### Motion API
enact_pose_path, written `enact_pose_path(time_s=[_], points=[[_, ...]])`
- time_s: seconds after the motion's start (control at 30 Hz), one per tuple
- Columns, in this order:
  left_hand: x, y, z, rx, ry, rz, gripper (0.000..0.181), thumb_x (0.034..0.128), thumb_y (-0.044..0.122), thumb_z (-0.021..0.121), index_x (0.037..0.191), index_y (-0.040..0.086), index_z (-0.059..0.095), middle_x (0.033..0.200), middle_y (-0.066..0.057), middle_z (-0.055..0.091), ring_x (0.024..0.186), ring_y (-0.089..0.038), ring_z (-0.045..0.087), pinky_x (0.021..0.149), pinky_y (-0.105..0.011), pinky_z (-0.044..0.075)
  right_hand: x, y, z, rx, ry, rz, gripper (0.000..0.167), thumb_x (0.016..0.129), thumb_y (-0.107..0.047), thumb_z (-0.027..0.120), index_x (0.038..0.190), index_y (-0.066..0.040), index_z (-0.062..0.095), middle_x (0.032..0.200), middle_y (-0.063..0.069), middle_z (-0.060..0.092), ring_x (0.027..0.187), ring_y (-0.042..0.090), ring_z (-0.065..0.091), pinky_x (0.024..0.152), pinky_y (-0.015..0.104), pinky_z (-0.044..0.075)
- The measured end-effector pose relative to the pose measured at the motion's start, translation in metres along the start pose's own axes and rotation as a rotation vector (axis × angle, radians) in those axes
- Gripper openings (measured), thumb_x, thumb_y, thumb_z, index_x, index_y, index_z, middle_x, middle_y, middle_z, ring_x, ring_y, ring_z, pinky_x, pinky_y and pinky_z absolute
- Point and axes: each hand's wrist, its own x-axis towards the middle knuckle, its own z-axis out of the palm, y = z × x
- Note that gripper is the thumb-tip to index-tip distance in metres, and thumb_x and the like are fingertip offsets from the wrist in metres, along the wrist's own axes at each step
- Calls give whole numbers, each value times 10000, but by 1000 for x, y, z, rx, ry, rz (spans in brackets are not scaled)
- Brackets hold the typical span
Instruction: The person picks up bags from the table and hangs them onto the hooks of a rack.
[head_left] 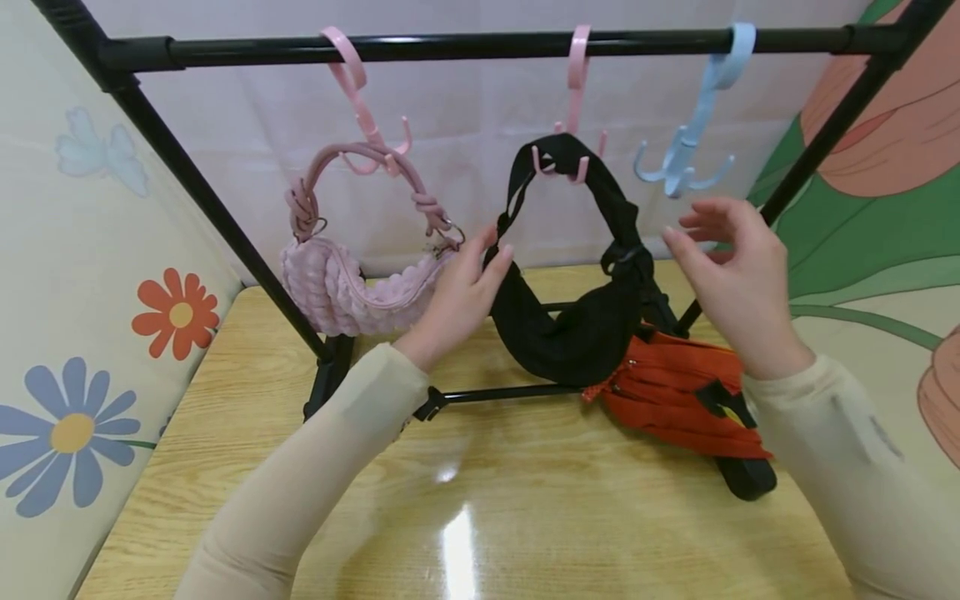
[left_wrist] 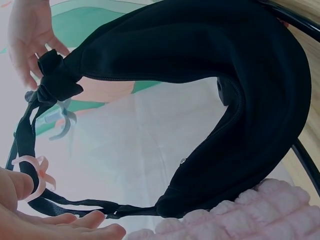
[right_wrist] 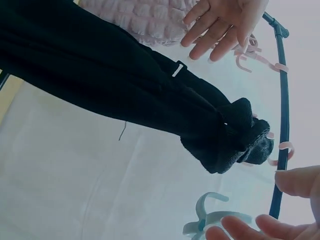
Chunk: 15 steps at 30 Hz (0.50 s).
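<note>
A black shoulder bag (head_left: 573, 342) hangs by its strap from a pink hook (head_left: 577, 75) on the rack's top bar. At the left side of its strap is my left hand (head_left: 461, 292), fingers extended; whether they touch the strap I cannot tell. My right hand (head_left: 742, 283) is in the air to the right of the bag, below the blue hook (head_left: 697, 125), fingers loosely bent around nothing. To the left, a pink quilted bag (head_left: 337, 287) hangs from another pink hook (head_left: 360, 100), its right end partly behind my left hand.
A black metal rack (head_left: 465, 47) stands on a wood-grain table (head_left: 375, 500). An orange-red bag (head_left: 675, 387) lies at the rack's right foot, beneath my right forearm. The blue hook carries no bag. Flower-printed backdrops (head_left: 75, 433) stand at both sides.
</note>
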Motion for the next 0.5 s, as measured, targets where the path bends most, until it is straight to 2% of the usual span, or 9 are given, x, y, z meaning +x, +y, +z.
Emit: enact_pose_path(time_s=[0.17,0.37,0.5], points=[[-4,-3,1,-7,-15,-19,556,1060,336,393,1514,37,280,1521,-124,359,1393,-208,323,1124,-332,263,-5,4,-4,-13,4,16,413,947,-270,643,1289,-53,565,1131,5,609,972,-18,528,785,182,400],[-7,-6,3,-31,-26,-11,564,1060,326,397,1509,8,276,1519,-145,355,1397,-222,315,1129,-336,253,-9,10,-6,-28,0,23,417,950,-281,635,1281,-37,569,1114,-5,618,957,-37,520,769,178,380],[-9,-8,4,-40,-46,-11,573,1060,330,396,1517,13,257,1530,-140,337,1403,-224,306,1131,-351,254,-11,13,-7,-41,-5,17,418,952,-272,633,1277,-17,569,1121,37,623,950,-48,513,756,175,375]])
